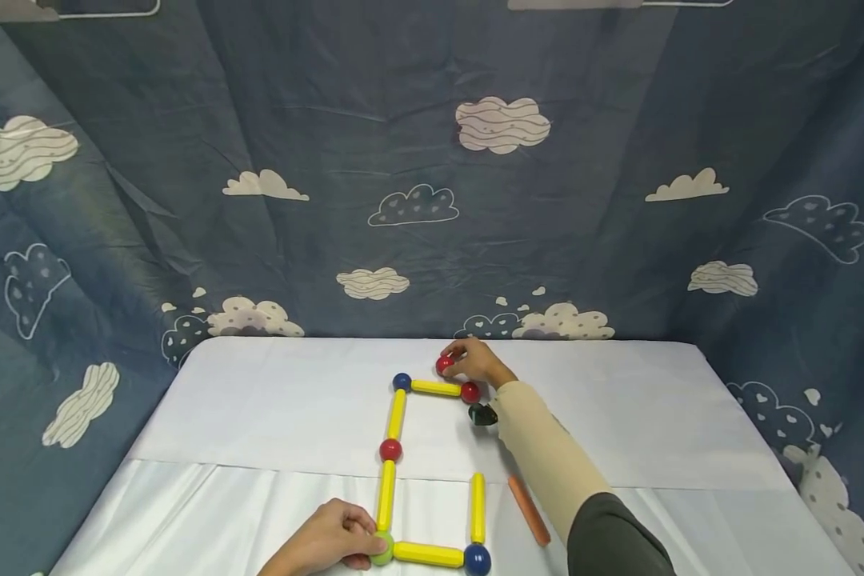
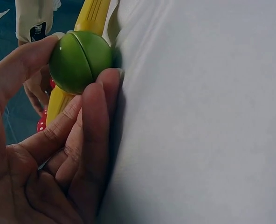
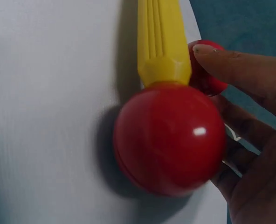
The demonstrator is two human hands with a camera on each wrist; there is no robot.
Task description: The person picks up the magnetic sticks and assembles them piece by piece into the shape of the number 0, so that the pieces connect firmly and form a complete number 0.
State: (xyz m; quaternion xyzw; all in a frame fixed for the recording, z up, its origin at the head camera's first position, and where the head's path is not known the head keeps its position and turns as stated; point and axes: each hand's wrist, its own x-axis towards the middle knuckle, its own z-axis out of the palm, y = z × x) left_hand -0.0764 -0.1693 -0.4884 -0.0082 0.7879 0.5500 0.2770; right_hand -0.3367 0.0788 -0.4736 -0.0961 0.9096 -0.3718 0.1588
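Observation:
My left hand (image 1: 331,534) pinches a green ball (image 2: 79,63) between thumb and fingers at the near left corner of a stick-and-ball shape. Yellow sticks run from this ball, one away to a red ball (image 1: 390,450) and one rightward to a blue ball (image 1: 478,559). Farther back, another blue ball (image 1: 402,382) joins a yellow stick (image 1: 435,388) ending in a red ball (image 3: 168,140). Just beyond that end, my right hand (image 1: 478,360) grips a separate red ball (image 1: 443,366) with thumb and fingertips. Part of this held ball hides behind the stick in the right wrist view.
An orange stick (image 1: 529,510) lies on the white cloth (image 1: 274,400) beside my right forearm. From the near blue ball a yellow stick (image 1: 478,508) points away, its far end bare. A dark cloud-printed curtain (image 1: 403,248) hangs behind the table.

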